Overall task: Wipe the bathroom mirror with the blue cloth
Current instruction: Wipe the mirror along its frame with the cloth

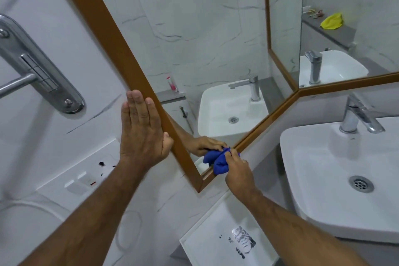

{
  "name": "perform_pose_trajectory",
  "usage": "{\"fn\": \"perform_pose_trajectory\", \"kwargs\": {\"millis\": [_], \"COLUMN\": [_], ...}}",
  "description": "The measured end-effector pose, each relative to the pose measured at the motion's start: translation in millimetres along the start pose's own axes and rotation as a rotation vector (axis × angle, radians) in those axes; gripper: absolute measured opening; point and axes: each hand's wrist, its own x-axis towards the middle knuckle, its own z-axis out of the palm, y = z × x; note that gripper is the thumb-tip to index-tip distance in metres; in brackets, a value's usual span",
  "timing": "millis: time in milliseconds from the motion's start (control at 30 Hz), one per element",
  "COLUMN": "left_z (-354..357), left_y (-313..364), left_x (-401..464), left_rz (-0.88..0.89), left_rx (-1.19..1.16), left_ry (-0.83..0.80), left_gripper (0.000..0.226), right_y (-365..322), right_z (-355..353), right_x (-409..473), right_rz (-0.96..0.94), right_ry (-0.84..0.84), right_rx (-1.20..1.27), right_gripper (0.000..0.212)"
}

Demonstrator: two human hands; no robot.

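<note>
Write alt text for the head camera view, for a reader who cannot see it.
A person's right hand presses a bunched blue cloth against the lower corner of a wood-framed bathroom mirror, while the left hand lies flat against the frame's outer edge. A white sink with a chrome tap sits to the right.

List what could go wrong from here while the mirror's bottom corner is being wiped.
1. The blue cloth is bunched small in the right hand, so fingertips may touch the mirror and smudge it.
2. The left hand lies flat beside the wooden frame; if it slides onto the glass it could leave prints.
3. Wiping stays near the bottom corner, so the upper glass could be missed.
</note>
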Motion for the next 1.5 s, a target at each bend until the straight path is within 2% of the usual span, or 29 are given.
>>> {"fn": "perform_pose_trajectory", "kwargs": {"millis": [233, 400, 500, 600, 667, 733, 833, 967, 1100, 1267, 1400, 1500], "left_z": [-5, -21, -36, -60, -84, -109, -146, -195, -236, -263, -257, -247], "left_y": [3, 5, -13, -33, -45, -57, -84, -136, -181, -208, -210, -209], "left_x": [-2, -7, -2, 25, 50, 75, 111, 161, 203, 241, 254, 257], "left_rz": [-0.023, -0.003, -0.007, -0.03, -0.013, -0.013, -0.07, -0.146, -0.144, -0.042, -0.078, -0.104], "left_rx": [-0.02, -0.073, -0.058, -0.052, -0.083, -0.1, -0.052, 0.104, 0.247, 0.362, 0.255, 0.24], "left_ry": [-0.064, -0.12, -0.09, -0.009, 0.071, 0.136, 0.187, 0.213, 0.22, 0.201, 0.181, 0.228], "left_gripper": [0.096, 0.1, 0.095, 0.097, 0.099, 0.101, 0.101, 0.096, 0.091, 0.086, 0.089, 0.092], "right_y": [-15, -28, -45, -78, -112, -147, -196, -266, -335, -390, -407, -416], "right_z": [-15, -23, -50, -88, -117, -144, -183, -247, -332, -426, -466, -473], "right_x": [-2, -24, -22, -16, -11, -6, 8, 30, 45, 53, 74, 98], "right_rz": [-0.111, -0.242, -0.267, -0.307, -0.401, -0.523, -0.669, -0.745, -0.698, -0.503, -0.422, -0.492], "right_ry": [-0.198, -0.331, -0.168, 0.261, 0.586, 0.764, 0.811, 0.887, 0.954, 1.103, 1.136, 1.061], "right_rx": [-0.201, -0.05, 0.202, 0.431, 0.492, 0.509, 0.588, 0.686, 0.759, 0.594, 0.605, 0.561], "right_gripper": [0.04, 0.038, 0.039, 0.038, 0.046, 0.057, 0.062, 0.051, 0.054, 0.049, 0.044, 0.048]}}
